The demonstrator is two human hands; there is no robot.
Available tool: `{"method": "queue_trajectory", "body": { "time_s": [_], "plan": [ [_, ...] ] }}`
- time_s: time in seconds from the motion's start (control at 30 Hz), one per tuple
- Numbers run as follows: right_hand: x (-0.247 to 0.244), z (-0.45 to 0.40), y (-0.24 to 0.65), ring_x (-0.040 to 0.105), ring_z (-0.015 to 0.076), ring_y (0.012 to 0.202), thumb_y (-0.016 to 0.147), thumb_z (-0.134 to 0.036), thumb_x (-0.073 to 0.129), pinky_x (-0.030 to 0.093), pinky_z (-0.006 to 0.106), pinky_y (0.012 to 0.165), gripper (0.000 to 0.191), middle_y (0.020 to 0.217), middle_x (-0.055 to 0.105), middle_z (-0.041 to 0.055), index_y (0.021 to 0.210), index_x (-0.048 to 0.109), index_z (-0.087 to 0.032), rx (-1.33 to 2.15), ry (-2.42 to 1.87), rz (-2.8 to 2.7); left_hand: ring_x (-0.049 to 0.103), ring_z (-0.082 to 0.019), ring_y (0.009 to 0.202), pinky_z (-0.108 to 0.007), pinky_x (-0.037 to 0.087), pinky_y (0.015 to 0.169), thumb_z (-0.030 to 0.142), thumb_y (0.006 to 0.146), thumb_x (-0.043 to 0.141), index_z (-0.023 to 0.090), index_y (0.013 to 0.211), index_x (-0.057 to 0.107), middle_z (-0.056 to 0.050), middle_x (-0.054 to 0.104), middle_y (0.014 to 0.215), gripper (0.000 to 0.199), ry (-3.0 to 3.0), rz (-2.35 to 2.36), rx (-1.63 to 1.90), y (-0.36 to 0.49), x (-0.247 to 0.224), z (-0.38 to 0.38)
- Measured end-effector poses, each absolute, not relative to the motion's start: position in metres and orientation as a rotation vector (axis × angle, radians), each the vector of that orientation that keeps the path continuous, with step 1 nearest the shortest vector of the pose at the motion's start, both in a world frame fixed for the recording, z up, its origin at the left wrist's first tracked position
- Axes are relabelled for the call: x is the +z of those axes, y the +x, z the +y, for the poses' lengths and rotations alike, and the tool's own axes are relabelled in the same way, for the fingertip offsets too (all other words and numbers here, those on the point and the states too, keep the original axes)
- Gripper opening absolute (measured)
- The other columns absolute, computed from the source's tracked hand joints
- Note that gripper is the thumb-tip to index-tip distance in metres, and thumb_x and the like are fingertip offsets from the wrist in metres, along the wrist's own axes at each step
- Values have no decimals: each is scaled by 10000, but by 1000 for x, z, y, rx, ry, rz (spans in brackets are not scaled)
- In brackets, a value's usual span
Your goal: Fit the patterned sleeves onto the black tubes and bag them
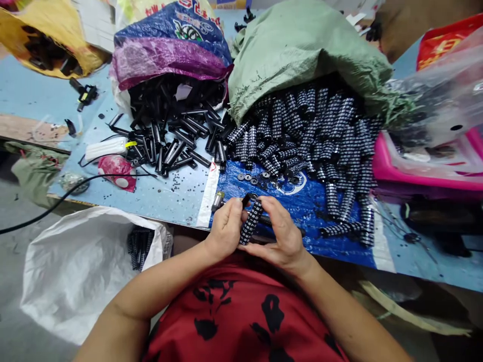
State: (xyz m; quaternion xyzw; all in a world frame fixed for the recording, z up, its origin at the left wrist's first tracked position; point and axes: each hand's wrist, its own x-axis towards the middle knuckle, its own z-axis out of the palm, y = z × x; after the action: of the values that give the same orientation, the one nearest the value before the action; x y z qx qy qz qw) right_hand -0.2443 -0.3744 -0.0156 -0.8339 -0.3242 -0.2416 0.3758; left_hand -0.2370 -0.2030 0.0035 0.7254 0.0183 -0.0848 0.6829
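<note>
One tilted roller (250,224) sits in the right hand (284,236), fingers clamped on it, by the counter (181,208); the left hand (225,230) pinches a black piece (246,200) at its upper end. More rollers (343,133) spill from a sack (302,45).

Black with neat rows of small white marks, that's the tube (251,224) between the fingers (270,205). Just beyond the fingers comes bright blue sheeting (317,245), and farther off to the right, a heap of printed tubes (339,143) in that same black and white. Above them, pale green on the big sack (298,45); far right, it's hot pink on the tray (426,176). Left of the fingers, light blue for the desk (184,206), glossy plain black for the loose pieces (171,153). Far left, yellow on a bag (15,42). And nearer than the fingers, red cloth (241,301) with black leafy blotches!
</note>
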Motion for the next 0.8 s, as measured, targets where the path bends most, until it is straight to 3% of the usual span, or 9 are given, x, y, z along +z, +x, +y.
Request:
{"method": "queue_trajectory", "body": {
  "time_s": [0.17, 0.33, 0.43, 0.5, 0.57, 0.67, 0.73, 0.8],
  "plan": [
    [-14, -373, -246, 556, 337, 1385, 836, -389, 826, 568, 462, 1098, 1039, 1508, 512, 238, 1651, 240, -121, -739, -2211, -835, 603, -165, 905, -283, 491, 868, 576, 960, 606, 172, 1056, 711, -53, 699, 996, 429, 1462, 24, -228, -235, 8, -203],
    [-16, -371, -246, 547, 344, 1393, 850, -388, 811, 563, 477, 1099, 1031, 1513, 508, 234, 1659, 220, -145, -706, -2286, -831, 662, -147, 796, -269, 532, 775, 525, 760, 846, 156, 1060, 739, -56, 742, 941, 487, 1142, 181, -506, -227, 8, -194],
    [-18, -372, -245, 523, 362, 1410, 827, -555, 792, 531, 510, 1125, 1106, 1522, 493, 243, 1661, 195, -142, -601, -2243, -806, 690, -176, 721, -313, 560, 706, 515, 704, 883, 165, 1059, 710, -54, 737, 889, 528, 1028, 237, -679, -222, 6, -186],
    [-23, -374, -245, 483, 384, 1437, 817, -632, 762, 498, 547, 1141, 1134, 1535, 474, 255, 1653, 191, -122, -583, -2260, -752, 685, -172, 707, -314, 555, 702, 502, 729, 865, 170, 1046, 694, -42, 725, 867, 490, 1130, 195, -594, -217, 2, -177],
    [-30, -378, -245, 520, 381, 1389, 889, -547, 728, 508, 546, 1098, 908, 1465, 548, 229, 1593, 334, -129, -568, -2391, -682, 671, -156, 755, -293, 535, 744, 462, 795, 816, 168, 1034, 696, -41, 722, 891, 398, 1381, 64, -340, -210, -3, -164],
    [-40, -386, -248, 664, 290, 1051, 987, -306, 635, 554, 428, 893, 313, 1123, 705, 131, 1262, 629, -157, -470, -2639, -616, 649, -162, 831, -294, 498, 799, 384, 878, 721, 166, 1035, 717, -53, 727, 928, 268, 1860, -139, -7, -196, -10, -135],
    [-41, -391, -250, 650, 248, 896, 999, -257, 602, 537, 382, 806, 186, 992, 700, 108, 1137, 652, -143, -448, -2697, -596, 637, -177, 849, -307, 475, 801, 345, 877, 704, 172, 1016, 736, -57, 728, 931, 224, 2155, -202, 23, -187, -11, -118],
    [-37, -393, -251, 640, 238, 867, 1006, -243, 580, 528, 363, 787, 200, 974, 689, 114, 1156, 633, -122, -510, -2661, -568, 619, -179, 825, -302, 446, 759, 344, 838, 738, 180, 958, 754, -46, 719, 899, 204, 2341, -227, -115, -180, -10, -106]
  ]
}}
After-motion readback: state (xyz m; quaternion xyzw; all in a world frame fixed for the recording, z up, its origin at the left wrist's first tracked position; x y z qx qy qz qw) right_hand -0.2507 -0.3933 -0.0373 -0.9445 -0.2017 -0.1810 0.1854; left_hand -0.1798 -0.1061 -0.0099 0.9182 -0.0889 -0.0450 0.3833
